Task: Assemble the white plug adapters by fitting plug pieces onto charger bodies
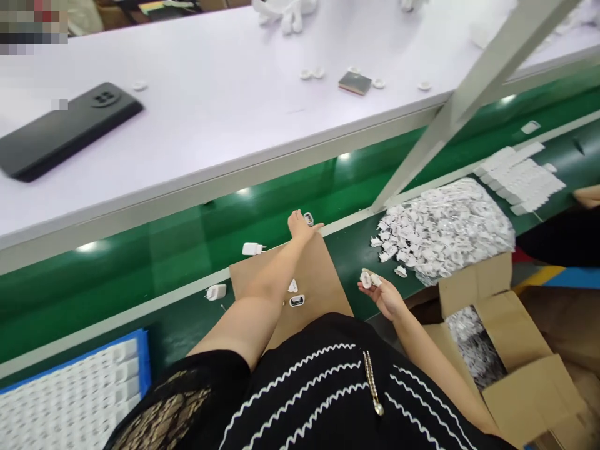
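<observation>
My left hand (301,226) reaches onto the green belt, its thumb spread away from its fingers. A white charger housing (308,219) with an open end stands between the thumb and fingers; no firm grip on it shows. Over the green bench, my right hand (387,299) is closed around small white plastic parts (367,279). Beneath my left arm lies a brown cardboard sheet (323,269), bearing another open-ended white housing (297,300) and a small white plug part (293,286). A white charger with pins (253,249) lies on the belt, left of the sheet.
Right of me is a heaped bag of white parts (450,225), with an open carton (497,294) below. Stacked white housings (520,178) lie beyond, near another person's arm (588,196). A blue tray (144,362) holds white pieces. A raised shelf (210,106) and slanted post (435,131) stand ahead.
</observation>
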The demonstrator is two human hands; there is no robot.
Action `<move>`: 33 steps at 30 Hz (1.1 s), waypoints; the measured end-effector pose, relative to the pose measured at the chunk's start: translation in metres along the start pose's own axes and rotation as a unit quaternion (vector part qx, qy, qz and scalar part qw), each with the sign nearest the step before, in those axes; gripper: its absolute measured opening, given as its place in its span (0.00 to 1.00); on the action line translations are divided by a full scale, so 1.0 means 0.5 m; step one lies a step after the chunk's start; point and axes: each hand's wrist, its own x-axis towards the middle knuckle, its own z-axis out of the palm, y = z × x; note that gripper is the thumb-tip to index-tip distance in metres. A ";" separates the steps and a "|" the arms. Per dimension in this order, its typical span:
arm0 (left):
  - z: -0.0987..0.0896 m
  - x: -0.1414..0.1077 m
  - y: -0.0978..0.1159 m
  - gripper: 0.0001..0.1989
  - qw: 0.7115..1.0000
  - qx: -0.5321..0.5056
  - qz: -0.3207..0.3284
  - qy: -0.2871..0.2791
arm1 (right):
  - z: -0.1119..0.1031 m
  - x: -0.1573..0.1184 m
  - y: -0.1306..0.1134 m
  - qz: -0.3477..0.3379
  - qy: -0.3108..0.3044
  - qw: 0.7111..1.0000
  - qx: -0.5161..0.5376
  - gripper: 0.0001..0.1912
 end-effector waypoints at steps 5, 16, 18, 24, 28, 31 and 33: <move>-0.006 0.023 0.009 0.20 0.997 -0.041 -0.056 -0.045 | 0.014 -0.074 -0.081 0.012 -0.046 0.993 0.109 0.33; -0.226 -0.363 0.054 0.21 0.943 -0.173 -0.042 -0.282 | 0.062 -0.121 -0.108 -0.011 -0.128 0.990 0.059 0.28; -0.262 -0.429 0.076 0.20 0.919 -0.211 -0.037 -0.331 | 0.084 -0.130 -0.111 -0.033 -0.145 0.989 0.018 0.28; -0.330 -0.541 0.135 0.19 0.890 -0.285 0.067 -0.351 | 0.140 -0.177 -0.111 -0.175 -0.184 0.958 -0.133 0.22; -0.340 -0.572 0.149 0.27 0.846 -0.384 -0.007 -0.370 | 0.155 -0.208 -0.113 -0.215 -0.191 0.946 -0.149 0.20; -0.339 -0.579 0.154 0.37 0.812 -0.427 -0.087 -0.390 | 0.156 -0.220 -0.116 -0.189 -0.203 0.953 -0.119 0.21; -0.339 -0.577 0.158 0.33 0.782 -0.446 -0.112 -0.422 | 0.154 -0.223 -0.117 -0.176 -0.207 0.956 -0.109 0.22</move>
